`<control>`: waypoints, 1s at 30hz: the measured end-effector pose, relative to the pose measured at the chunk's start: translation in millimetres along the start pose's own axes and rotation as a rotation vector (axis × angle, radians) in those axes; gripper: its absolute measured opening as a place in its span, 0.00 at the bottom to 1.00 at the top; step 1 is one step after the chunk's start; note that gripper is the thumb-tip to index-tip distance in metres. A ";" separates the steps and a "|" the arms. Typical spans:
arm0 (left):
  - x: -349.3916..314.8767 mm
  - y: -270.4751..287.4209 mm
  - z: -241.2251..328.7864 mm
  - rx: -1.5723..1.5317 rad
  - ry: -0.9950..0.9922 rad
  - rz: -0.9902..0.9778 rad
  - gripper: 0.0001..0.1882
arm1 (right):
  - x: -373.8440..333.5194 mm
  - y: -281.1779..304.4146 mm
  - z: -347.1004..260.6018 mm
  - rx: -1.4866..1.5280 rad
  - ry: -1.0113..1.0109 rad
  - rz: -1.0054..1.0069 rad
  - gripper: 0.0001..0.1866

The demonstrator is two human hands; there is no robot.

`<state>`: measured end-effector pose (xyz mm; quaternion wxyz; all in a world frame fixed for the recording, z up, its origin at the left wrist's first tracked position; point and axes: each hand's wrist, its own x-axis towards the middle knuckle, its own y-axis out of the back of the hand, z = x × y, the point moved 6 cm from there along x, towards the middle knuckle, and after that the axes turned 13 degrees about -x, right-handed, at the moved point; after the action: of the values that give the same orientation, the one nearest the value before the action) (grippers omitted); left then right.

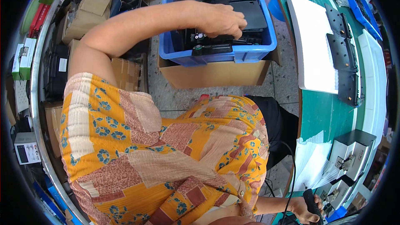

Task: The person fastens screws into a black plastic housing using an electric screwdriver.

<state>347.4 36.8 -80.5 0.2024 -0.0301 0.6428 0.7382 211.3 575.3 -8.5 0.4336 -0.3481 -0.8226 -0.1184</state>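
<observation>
My left hand [223,21] reaches into a blue plastic bin [166,46] filled with black plastic panels [249,11] and other black parts. Its fingers are curled down among them, and whatever they grip is hidden beneath. A black part with a rounded end [212,49] lies along the bin's near edge. At the lower right, my right hand [303,211] is wrapped round a black electric screwdriver [311,204], its thin tip pointing up toward a sheet of clear plastic [312,164] on the green bench.
The bin rests on a cardboard box [212,76]. On the green bench [310,116] to the right, several black plates [343,52] lie on white foam [310,41]. Metal fixtures [348,158] stand nearer. A black cable [293,171] hangs by the bench edge. Cartons [89,12] crowd the left.
</observation>
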 end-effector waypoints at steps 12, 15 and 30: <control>19.3 6.1 -16.6 -0.176 0.120 -0.035 0.23 | 12.8 23.3 54.5 0.219 -0.212 -0.195 0.37; 18.7 8.4 -13.5 -0.211 0.132 -0.019 0.21 | 11.0 22.8 49.4 0.196 -0.183 -0.191 0.37; 19.7 12.2 -23.0 -0.249 0.179 0.074 0.15 | 11.7 19.1 48.5 0.186 -0.161 -0.187 0.39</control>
<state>320.2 18.7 -79.0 0.1117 -0.0969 0.5622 0.8137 189.2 618.8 -30.2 0.3836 -0.2368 -0.8910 -0.0535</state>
